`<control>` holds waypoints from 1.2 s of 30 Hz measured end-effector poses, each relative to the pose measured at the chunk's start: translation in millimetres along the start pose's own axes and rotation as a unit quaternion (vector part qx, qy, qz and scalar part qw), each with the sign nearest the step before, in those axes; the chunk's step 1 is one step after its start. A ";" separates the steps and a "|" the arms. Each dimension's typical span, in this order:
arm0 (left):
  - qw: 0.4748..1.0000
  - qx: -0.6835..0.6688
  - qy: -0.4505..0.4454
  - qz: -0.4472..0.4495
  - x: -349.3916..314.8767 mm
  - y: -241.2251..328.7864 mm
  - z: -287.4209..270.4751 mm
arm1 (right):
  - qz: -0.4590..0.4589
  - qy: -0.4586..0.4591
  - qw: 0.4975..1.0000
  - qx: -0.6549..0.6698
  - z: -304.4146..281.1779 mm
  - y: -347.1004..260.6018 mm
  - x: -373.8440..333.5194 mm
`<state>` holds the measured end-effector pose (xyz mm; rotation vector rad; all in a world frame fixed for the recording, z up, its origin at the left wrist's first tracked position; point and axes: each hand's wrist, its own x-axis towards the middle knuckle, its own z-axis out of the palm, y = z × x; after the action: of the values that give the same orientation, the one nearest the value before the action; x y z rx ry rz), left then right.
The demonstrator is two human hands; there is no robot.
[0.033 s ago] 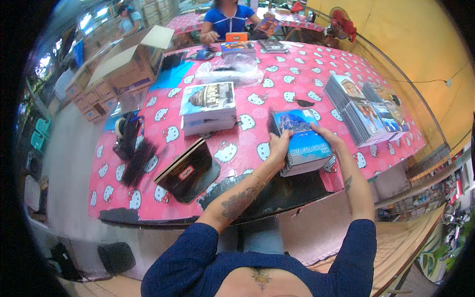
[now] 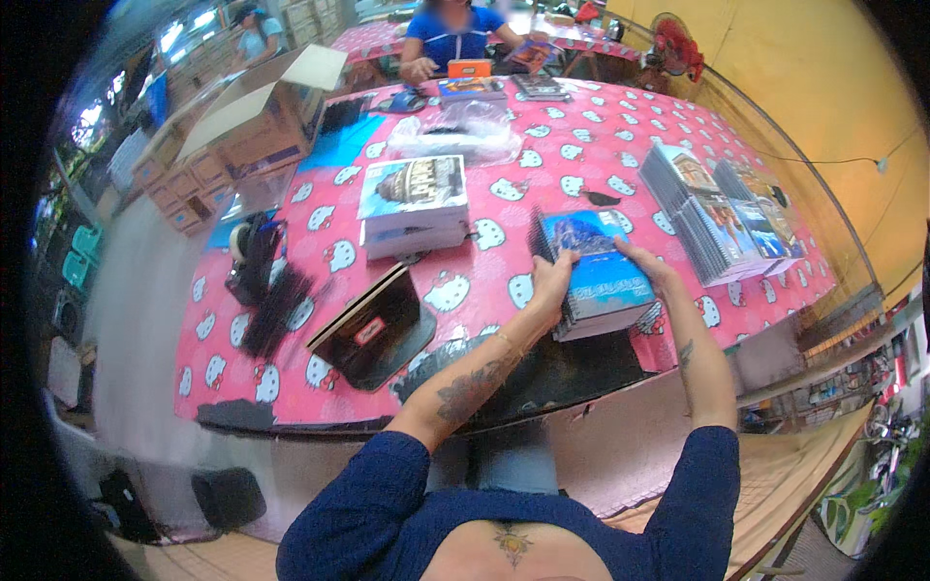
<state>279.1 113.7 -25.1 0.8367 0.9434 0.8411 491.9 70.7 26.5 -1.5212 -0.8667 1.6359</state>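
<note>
Head view shows the left hand point(image 2: 550, 276) and right hand point(image 2: 647, 263) gripping a stack of blue notebooks point(image 2: 596, 273) from both sides, likely to keep it neat. It sits on the pink worktop point(image 2: 542, 184), near a taller stack point(image 2: 415, 205).

Open brown cardboard box point(image 2: 254, 111) far left, clear plastic bag point(image 2: 455, 136) mid-table

I read bright, even daylight — glare at upper left, shadows soft. Fisheye bends the table point(image 2: 620, 145) edges — black vignette at the rim, periphery blurred.
</note>
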 end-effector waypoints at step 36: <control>0.458 0.605 0.140 0.637 -79.6 207.3 -183.7 | -0.530 0.230 0.740 -0.343 283.0 40.8 -79.6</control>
<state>36.9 172.4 119.6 3.0081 1.0364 1.5600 209.9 -17.9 52.7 -1.2936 -1.6998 0.0630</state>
